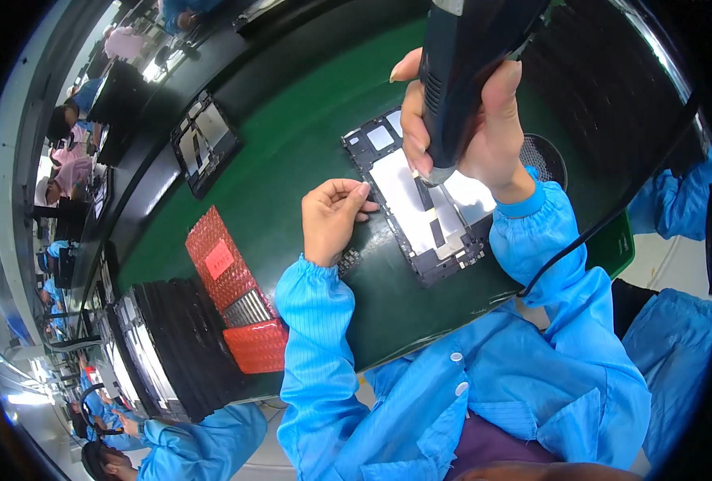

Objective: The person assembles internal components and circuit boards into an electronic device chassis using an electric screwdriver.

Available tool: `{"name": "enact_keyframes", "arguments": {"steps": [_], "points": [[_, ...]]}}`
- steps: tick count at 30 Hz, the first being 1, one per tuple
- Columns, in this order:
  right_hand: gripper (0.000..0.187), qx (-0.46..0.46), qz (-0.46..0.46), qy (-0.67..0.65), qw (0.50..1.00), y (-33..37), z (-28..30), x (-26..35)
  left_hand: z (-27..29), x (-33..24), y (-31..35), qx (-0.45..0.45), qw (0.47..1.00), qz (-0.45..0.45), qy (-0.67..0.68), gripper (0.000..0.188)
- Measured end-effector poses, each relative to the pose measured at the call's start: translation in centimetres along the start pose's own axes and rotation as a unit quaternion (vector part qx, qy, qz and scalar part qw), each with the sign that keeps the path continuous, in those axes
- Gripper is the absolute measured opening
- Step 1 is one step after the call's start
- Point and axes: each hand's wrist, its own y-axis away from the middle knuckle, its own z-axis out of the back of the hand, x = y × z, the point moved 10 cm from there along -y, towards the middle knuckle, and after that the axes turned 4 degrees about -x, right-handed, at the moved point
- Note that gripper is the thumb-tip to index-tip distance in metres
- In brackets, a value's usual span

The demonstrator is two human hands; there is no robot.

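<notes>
A panel (396,180) is lying flat on a green bench (292,120) as the right hand (494,148) is gripping a black tool (461,80), tip down, over the panel's middle. The left hand (330,223) is bringing thumb and forefinger together beside the panel's left edge; whether they are holding anything cannot be told. Small parts (349,262) are lying just left of the panel, with a red pouch (219,256) sitting farther left and a mesh cup (546,160) standing to its right.
</notes>
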Motion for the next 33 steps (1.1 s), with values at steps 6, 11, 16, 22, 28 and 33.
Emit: {"name": "enact_keyframes", "arguments": {"steps": [6, 11, 16, 22, 28, 33], "points": [[0.082, 0.006, 0.003, -0.030, 1.000, -0.8, -1.1, -0.5, 0.3, 0.0, 0.2, 0.033, 0.994, 0.043, 0.098, 0.017], [0.080, 0.006, -0.001, -0.044, 0.999, -1.2, -1.5, -1.6, 0.1, -0.4, -0.2, 0.067, 0.997, -0.020, -0.039, 0.020], [0.078, 0.005, -0.015, -0.046, 0.999, -1.5, -1.1, -2.7, 0.0, -1.4, -0.7, 0.009, 0.998, 0.006, -0.064, 0.012], [0.087, 0.018, -0.022, 0.026, 0.999, -1.7, -0.9, -3.3, -0.7, -1.2, -1.5, 0.042, 0.997, -0.022, -0.054, 0.011], [0.089, 0.018, -0.031, 0.030, 0.999, -1.8, -1.2, -3.7, -1.2, -1.1, -1.7, 0.038, 0.984, -0.074, -0.157, 0.009], [0.090, 0.014, -0.020, -0.063, 0.998, -1.6, -1.2, -4.2, -1.5, -2.5, -1.6, -0.003, 0.966, -0.160, -0.204, 0.007]]}}
